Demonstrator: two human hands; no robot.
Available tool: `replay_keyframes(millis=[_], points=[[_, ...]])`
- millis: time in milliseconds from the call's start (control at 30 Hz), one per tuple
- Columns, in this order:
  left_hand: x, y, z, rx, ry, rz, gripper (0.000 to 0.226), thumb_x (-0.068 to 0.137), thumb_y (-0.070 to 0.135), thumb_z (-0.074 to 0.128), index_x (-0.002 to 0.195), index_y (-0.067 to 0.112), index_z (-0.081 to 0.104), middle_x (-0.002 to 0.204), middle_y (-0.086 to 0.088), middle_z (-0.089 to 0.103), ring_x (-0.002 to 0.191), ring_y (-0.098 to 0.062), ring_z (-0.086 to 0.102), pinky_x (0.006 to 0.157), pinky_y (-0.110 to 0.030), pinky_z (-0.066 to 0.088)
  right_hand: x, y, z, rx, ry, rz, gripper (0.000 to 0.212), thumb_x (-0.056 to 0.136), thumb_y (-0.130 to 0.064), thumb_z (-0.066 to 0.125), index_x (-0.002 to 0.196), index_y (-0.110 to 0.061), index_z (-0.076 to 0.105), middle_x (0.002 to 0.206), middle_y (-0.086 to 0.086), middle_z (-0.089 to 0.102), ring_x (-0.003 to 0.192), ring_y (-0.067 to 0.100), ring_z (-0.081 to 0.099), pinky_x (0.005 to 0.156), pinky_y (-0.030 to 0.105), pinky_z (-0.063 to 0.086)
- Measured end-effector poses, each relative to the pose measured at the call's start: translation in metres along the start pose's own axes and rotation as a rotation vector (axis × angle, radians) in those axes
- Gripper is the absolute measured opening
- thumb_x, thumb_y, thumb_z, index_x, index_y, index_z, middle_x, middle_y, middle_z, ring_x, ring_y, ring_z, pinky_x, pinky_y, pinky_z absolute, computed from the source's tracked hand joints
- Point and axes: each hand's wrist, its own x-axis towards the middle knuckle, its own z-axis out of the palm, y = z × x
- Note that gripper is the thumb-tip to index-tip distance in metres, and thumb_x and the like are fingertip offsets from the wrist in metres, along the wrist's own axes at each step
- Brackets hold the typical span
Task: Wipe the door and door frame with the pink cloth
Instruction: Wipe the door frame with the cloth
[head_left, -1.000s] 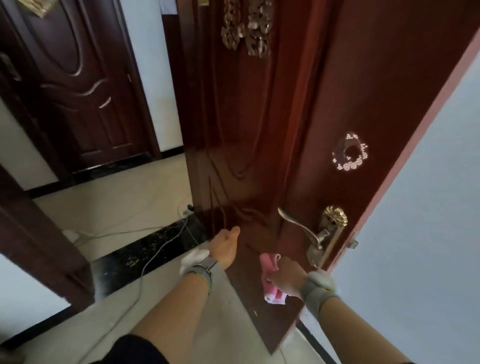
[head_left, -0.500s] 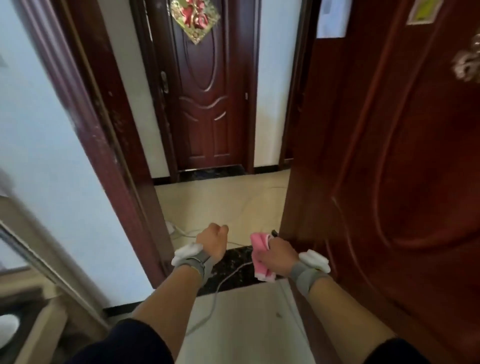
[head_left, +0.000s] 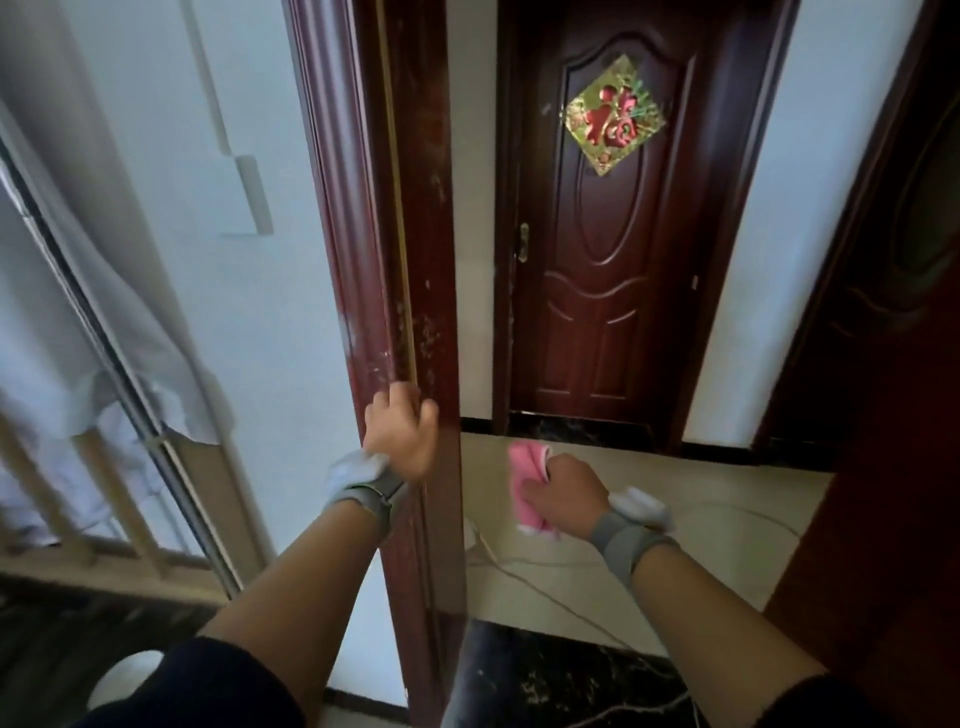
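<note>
The dark red door frame (head_left: 400, 218) runs up the middle left, scuffed and spotted low down. My left hand (head_left: 400, 431) is curled into a fist and rests against the frame, holding nothing. To its right, in the open doorway, my right hand (head_left: 563, 493) is shut on the bunched pink cloth (head_left: 527, 483), which hangs clear of the frame. The open dark red door (head_left: 883, 415) fills the right edge of the view.
Across the hall stands a closed brown door (head_left: 602, 270) with a red and gold diamond decoration (head_left: 613, 114). A white cable (head_left: 545, 577) trails over the tiled floor and the black marble threshold (head_left: 561, 675). White fabric (head_left: 104, 312) and railing slats (head_left: 114, 493) are at left.
The view has swung left from the open door to the door frame. My left hand now rests against the frame, and my right hand has carried the pink cloth away from the door.
</note>
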Motion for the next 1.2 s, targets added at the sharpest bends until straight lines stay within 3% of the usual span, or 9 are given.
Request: replay_keyframes(millis=[267,367,467,800,933,1000,1067,1133,1200], points=[[0.124,0.023,-0.016,-0.03,0.45,0.099,0.048,0.086,0.038,0.042,0.122,0.008,0.047,0.121,-0.016,0.043,0.11,-0.03,0.038,0.098,-0.041,0.034,0.148,-0.06,-0.027,-0.032,0.029,-0.357,0.028,0.083,-0.02,0.051,0.059,-0.01,0.059,0.045,-0.006,0.055,0.058,0.018,0.061,0.047,0.014,0.034],[0.168,0.04,-0.016,-0.051,0.606,0.121,0.052,0.087,0.037,0.044,0.129,0.007,0.042,0.129,-0.016,0.04,0.117,-0.029,0.035,0.1,-0.028,0.026,0.211,-0.083,-0.05,-0.003,0.074,-0.51,0.008,0.086,-0.02,0.052,0.081,-0.015,0.056,0.064,-0.004,0.058,0.066,0.024,0.057,0.055,0.023,0.036],[0.197,0.05,-0.02,-0.096,0.71,0.083,0.063,0.087,0.04,0.046,0.139,0.007,0.035,0.136,-0.015,0.038,0.126,-0.026,0.033,0.101,-0.018,0.019,0.256,-0.109,-0.065,0.028,0.162,-0.691,0.026,0.089,-0.027,0.054,0.108,-0.011,0.048,0.086,0.009,0.062,0.078,0.033,0.057,0.063,0.033,0.041],[0.206,0.045,-0.014,-0.009,0.733,-0.045,0.06,0.097,0.038,0.05,0.146,0.01,0.03,0.131,-0.002,0.032,0.133,-0.017,0.028,0.099,-0.009,0.013,0.293,-0.173,-0.084,0.138,0.231,-1.226,0.042,0.095,-0.039,0.047,0.129,-0.018,0.036,0.085,0.012,0.066,0.071,0.038,0.062,0.059,0.04,0.048],[0.204,0.048,-0.02,-0.058,0.682,-0.133,0.062,0.09,0.055,0.049,0.138,0.015,0.043,0.116,0.003,0.036,0.121,-0.021,0.045,0.109,-0.027,0.029,0.292,-0.198,-0.088,0.209,0.268,-1.347,0.052,0.094,-0.036,0.051,0.141,-0.023,0.031,0.082,0.011,0.068,0.068,0.037,0.063,0.059,0.04,0.049],[0.202,0.052,-0.022,-0.091,0.646,-0.172,0.07,0.083,0.067,0.045,0.125,0.012,0.052,0.109,0.001,0.041,0.11,-0.013,0.051,0.102,-0.027,0.037,0.295,-0.206,-0.085,0.251,0.272,-1.421,0.053,0.093,-0.029,0.054,0.143,-0.029,0.035,0.081,0.01,0.069,0.067,0.036,0.063,0.06,0.04,0.049],[0.201,0.058,-0.024,-0.094,0.62,-0.2,0.06,0.089,0.062,0.043,0.107,0.006,0.056,0.112,-0.01,0.044,0.087,0.015,0.05,0.08,-0.009,0.037,0.3,-0.21,-0.08,0.287,0.264,-1.483,0.046,0.091,-0.024,0.056,0.136,-0.032,0.048,0.077,0.011,0.068,0.068,0.036,0.062,0.059,0.037,0.047],[0.202,0.065,-0.025,-0.165,0.596,-0.242,0.059,0.084,0.066,0.046,0.101,0.01,0.057,0.115,-0.012,0.045,0.07,0.013,0.05,0.065,-0.006,0.038,0.305,-0.21,-0.073,0.298,0.27,-1.527,0.043,0.089,-0.022,0.057,0.13,-0.032,0.054,0.078,0.011,0.068,0.068,0.036,0.062,0.057,0.033,0.042],[0.203,0.07,-0.027,-0.292,0.59,-0.261,0.073,0.063,0.079,0.047,0.099,0.017,0.056,0.108,-0.007,0.049,0.073,-0.005,0.053,0.068,-0.016,0.041,0.309,-0.208,-0.064,0.297,0.268,-1.574,0.047,0.084,-0.018,0.057,0.13,-0.028,0.055,0.088,0.013,0.069,0.071,0.04,0.062,0.057,0.034,0.046]])
